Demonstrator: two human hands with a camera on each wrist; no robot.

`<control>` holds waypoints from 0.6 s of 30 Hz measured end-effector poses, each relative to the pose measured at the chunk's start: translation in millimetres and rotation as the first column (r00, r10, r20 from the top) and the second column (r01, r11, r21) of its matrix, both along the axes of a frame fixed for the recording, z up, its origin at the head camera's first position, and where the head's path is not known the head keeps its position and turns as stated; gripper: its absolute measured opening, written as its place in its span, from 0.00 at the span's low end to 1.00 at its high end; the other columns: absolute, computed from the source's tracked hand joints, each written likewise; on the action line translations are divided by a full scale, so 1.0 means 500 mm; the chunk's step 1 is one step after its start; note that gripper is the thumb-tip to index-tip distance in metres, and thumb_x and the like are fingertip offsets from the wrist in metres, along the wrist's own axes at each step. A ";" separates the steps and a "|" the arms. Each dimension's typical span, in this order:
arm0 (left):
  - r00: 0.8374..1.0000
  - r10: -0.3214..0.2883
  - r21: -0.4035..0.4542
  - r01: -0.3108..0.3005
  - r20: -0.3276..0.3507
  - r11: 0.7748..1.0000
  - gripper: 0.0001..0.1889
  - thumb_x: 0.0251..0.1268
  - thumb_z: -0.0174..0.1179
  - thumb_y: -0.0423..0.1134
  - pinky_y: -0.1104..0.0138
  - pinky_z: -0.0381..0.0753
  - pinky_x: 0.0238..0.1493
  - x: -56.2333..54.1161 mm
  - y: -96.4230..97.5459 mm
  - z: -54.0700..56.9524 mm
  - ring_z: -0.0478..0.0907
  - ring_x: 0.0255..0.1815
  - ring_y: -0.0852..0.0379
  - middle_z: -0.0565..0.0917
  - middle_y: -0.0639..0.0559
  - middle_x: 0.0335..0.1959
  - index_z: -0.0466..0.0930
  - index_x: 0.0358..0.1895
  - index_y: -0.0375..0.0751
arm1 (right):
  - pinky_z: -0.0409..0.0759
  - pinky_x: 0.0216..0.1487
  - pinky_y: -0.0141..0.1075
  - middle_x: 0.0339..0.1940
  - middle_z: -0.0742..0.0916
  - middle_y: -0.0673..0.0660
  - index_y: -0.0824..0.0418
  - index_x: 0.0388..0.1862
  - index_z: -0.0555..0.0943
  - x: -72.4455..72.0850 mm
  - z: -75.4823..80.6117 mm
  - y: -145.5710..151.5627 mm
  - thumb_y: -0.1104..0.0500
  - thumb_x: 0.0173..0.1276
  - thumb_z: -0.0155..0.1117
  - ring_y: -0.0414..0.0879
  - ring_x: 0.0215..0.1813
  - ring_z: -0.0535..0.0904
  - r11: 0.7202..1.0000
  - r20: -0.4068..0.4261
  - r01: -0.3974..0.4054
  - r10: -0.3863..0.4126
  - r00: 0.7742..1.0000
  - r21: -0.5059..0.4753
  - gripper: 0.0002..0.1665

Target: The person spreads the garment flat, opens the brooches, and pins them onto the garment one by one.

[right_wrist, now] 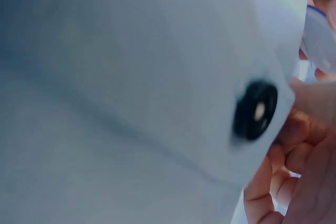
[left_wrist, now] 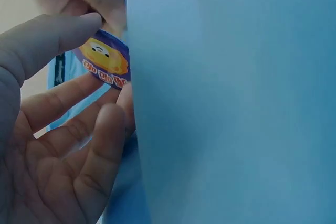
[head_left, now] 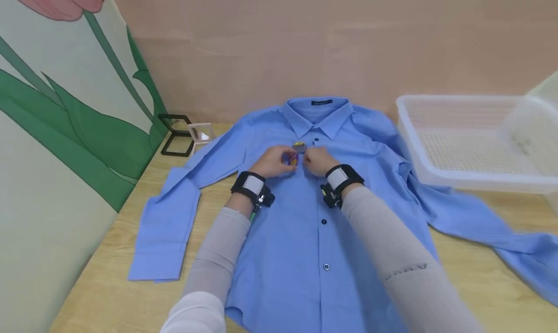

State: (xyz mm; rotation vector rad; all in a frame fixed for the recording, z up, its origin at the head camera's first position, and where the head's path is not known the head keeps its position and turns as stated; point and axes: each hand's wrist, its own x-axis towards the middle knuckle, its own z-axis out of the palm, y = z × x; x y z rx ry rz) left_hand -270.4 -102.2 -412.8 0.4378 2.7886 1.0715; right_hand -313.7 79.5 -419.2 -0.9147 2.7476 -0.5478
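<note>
A blue long-sleeved shirt (head_left: pixel 283 236) lies spread face up, its collar away from me. Over its upper chest my left hand (head_left: pixel 272 161) holds a small round badge (left_wrist: pixel 105 59) between thumb and fingers. The badge has a purple rim and a yellow cartoon face; its pale back (right_wrist: pixel 320 40) shows in the right wrist view. Close beside it, right by the button placket, is my right hand (head_left: pixel 319 161) with fingers curled; I cannot tell what its fingertips grip. A shiny grey-and-yellow piece (head_left: pixel 299 146) shows between the hands. A dark button (right_wrist: pixel 255 110) sits near the right fingers.
A white plastic basket (head_left: pixel 462 180) stands at the right, against one sleeve. At the back left are a black square frame (head_left: pixel 176 144) and a smaller pale pink one (head_left: pixel 202 132). A wall rises behind the wooden table (head_left: pixel 100 284), and a tulip-patterned panel (head_left: pixel 56 144) stands at the left.
</note>
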 end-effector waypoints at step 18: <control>0.996 0.015 0.097 -0.024 0.089 0.995 0.26 0.62 0.70 0.41 0.69 0.80 0.43 -0.016 -0.011 -0.009 0.79 0.48 0.53 0.83 0.44 0.53 0.78 0.62 0.37 | 0.77 0.43 0.42 0.39 0.82 0.65 0.71 0.43 0.78 -0.003 0.015 0.013 0.63 0.73 0.58 0.53 0.39 0.77 0.985 0.140 0.112 -0.093 0.986 -0.128 0.10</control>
